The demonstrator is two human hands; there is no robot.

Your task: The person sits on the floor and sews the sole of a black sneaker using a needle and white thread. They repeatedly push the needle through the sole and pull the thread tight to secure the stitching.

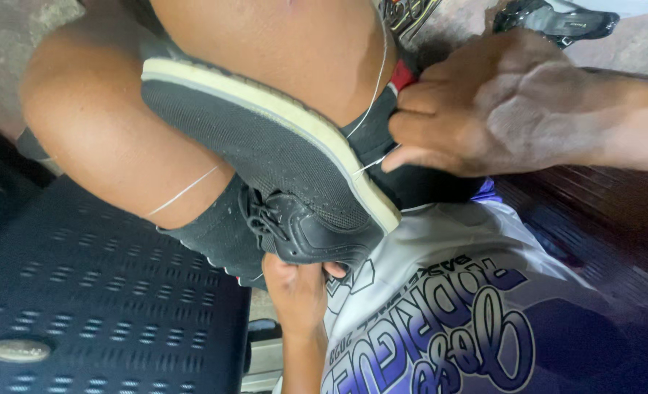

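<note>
Centrally, from the head view: black shoe (280, 160) lying sole-up across a bare knee (98, 124), filling mid-frame. Left hand (298, 292) at lower centre, fingers curled under the toe, gripping it. Right hand (484, 102) at upper right, fingers closed at the heel, pinching white thread (371, 164). Dark plastic chair (98, 306) lower left.

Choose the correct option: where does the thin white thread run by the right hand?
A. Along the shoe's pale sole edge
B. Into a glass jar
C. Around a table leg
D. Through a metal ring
A: the white thread reaches the right hand at the shoe sole's rim.
</note>
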